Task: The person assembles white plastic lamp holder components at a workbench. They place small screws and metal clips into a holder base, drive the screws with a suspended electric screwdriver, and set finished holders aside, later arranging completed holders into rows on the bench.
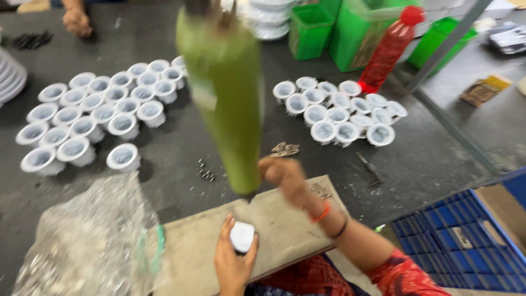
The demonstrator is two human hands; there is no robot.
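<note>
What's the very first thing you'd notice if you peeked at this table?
The big green tool hanging down the middle, its tip just above the brown board; the right hand is at its lower end. Next, two crowds of little white cups: a large bunch on the left and a smaller bunch on the right. Near the bottom, the left hand holds one small white piece on the board.

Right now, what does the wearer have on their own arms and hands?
Both hands are bare, with no gloves. The right hand has two bands at the wrist: an orange band and, just behind it, a thin dark bangle. Further up that arm is a short red patterned sleeve. The left hand shows no rings or bands in view; its forearm is out of frame.
</note>
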